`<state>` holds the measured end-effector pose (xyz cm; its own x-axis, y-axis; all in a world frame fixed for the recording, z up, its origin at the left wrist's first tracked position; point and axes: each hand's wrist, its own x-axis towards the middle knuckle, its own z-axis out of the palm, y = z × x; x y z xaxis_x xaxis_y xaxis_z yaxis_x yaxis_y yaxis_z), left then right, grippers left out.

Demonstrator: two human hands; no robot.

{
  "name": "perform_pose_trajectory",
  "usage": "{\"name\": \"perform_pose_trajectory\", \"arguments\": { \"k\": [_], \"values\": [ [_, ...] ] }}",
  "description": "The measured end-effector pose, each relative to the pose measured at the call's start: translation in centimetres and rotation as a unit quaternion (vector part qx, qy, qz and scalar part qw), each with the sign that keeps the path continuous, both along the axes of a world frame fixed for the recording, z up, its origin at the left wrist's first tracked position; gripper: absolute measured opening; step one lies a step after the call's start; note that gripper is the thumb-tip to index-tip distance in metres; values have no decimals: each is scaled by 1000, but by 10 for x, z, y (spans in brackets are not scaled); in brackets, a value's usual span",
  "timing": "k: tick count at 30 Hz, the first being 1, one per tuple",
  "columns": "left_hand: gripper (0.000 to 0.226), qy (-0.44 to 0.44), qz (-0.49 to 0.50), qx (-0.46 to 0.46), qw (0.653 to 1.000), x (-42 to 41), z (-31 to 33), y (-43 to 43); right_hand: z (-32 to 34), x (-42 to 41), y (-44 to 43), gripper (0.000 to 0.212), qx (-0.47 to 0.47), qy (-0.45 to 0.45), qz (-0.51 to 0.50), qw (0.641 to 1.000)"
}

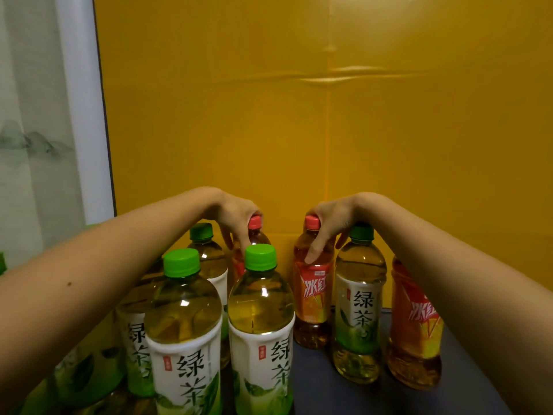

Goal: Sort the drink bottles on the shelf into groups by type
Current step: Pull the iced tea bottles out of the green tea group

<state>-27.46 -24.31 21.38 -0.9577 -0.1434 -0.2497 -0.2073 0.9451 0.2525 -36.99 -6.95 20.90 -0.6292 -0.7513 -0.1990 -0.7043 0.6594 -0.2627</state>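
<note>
Green-capped green tea bottles and red-capped iced red tea bottles stand mixed on a dark shelf (335, 384). My left hand (236, 217) grips the neck of a red tea bottle (254, 232) at the back, behind two front green tea bottles (185, 330) (260, 324). My right hand (329, 226) holds the neck of another red tea bottle (314, 298), thumb on its shoulder. Next to it on the right stands a green tea bottle (359, 304), then a third red tea bottle (416, 333), partly hidden by my right forearm.
More green tea bottles (206, 253) crowd the left side, some hidden under my left forearm. A yellow cardboard panel (299, 115) closes the back of the shelf. A white frame and pale curtain (45, 145) lie to the left.
</note>
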Motion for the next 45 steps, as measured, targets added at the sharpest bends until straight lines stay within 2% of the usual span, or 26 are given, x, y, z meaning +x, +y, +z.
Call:
{"name": "perform_pose_trajectory", "arguments": {
  "k": [6, 10, 13, 17, 23, 26, 28, 31, 34, 36, 39, 43, 45],
  "values": [
    [33, 60, 6, 26, 998, 14, 6, 9, 7, 12, 2, 51, -82, -5, 18, 996],
    [45, 203, 12, 72, 976, 35, 21, 13, 22, 25, 15, 40, -201, 10, 30, 979],
    [56, 341, 13, 124, 932, 49, 33, 25, 32, 34, 20, 42, -316, 19, 29, 948],
    [61, 496, 3, 168, 852, 64, 59, 44, 49, 53, 25, 66, -487, 25, -11, 873],
    [48, 621, -41, 237, 746, 79, 80, 82, 75, 92, 55, 66, -639, 43, -35, 767],
    [47, 646, -62, 271, 711, 86, 76, 104, 74, 112, 79, 64, -665, 69, -48, 743],
    [42, 640, -77, 298, 704, 91, 68, 119, 68, 126, 97, 59, -669, 80, -59, 737],
    [34, 630, -92, 340, 693, 95, 47, 143, 47, 142, 126, 37, -665, 78, -74, 739],
    [53, 616, -84, 380, 685, 94, 15, 169, 14, 147, 152, 28, -653, 79, -91, 748],
    [64, 605, -72, 381, 696, 89, -10, 181, -12, 146, 169, 33, -640, 95, -102, 756],
    [64, 558, -75, 388, 729, 79, -51, 197, -48, 143, 191, 44, -617, 111, -128, 769],
    [64, 521, -62, 372, 766, 68, -92, 219, -84, 131, 213, 62, -606, 85, -171, 773],
    [69, 508, -56, 370, 776, 62, -108, 227, -96, 121, 221, 59, -607, 71, -185, 769]
  ]
}}
